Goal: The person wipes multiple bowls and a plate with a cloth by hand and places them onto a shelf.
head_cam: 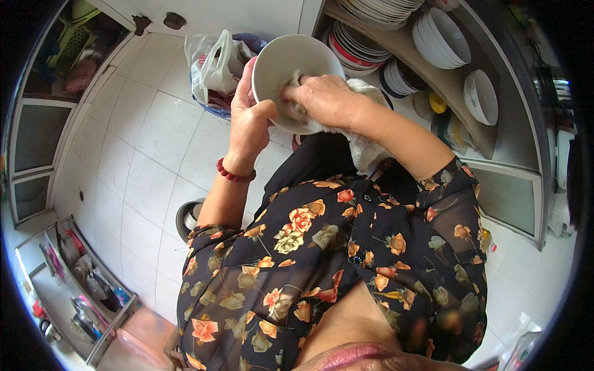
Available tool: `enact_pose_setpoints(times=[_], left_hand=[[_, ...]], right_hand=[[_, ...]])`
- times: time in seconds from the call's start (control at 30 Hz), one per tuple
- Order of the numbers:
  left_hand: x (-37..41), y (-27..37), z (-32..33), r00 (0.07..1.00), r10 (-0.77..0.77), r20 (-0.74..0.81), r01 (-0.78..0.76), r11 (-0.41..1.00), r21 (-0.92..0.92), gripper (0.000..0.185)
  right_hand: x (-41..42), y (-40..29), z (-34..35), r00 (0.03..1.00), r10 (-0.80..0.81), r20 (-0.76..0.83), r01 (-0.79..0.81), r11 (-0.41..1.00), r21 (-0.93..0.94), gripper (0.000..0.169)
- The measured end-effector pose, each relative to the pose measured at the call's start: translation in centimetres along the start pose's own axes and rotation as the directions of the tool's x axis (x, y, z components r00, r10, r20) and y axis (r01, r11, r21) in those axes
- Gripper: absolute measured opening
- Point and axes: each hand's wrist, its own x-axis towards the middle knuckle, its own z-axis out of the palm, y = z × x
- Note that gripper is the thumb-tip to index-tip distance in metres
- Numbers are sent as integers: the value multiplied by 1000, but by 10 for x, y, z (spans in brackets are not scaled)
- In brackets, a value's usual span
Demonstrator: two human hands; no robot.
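Observation:
My left hand point(253, 113) grips the rim of a large white bowl point(274, 60), thumb over the near edge and fingers behind it. The bowl is tilted so that its inside faces me. Inside it, my right hand point(325, 99) presses a pale cloth point(369, 150) against the inner wall. Part of the cloth hangs out past the rim, below my right wrist. The fingers of my right hand are blurred and partly covered by the cloth.
An open cabinet on the right holds stacked plates point(357, 46) and nested white bowls point(441, 39) on its shelf point(394, 41). Plastic bags point(218, 69) stand on the tiled floor point(158, 125) beyond my left hand. A metal rack point(88, 283) with several items is at lower left, near a pink plastic box point(146, 336).

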Motion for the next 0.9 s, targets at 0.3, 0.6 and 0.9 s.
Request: enact_pose_setpoints(times=[0.3,0.6,0.9], left_hand=[[0,10,-22,999,-15,-34,15,1000,-4,76],[-5,-38,-29,869,-483,-104,370,775,-513,49],[7,-42,0,938,-258,-232,125,874,-469,41]], right_hand=[[15,55,-5,686,244,-686,-206,969,139,22],[1,19,-4,850,527,-19,96,-120,988,42],[-7,-9,19,812,583,40,323,-505,801,45]])
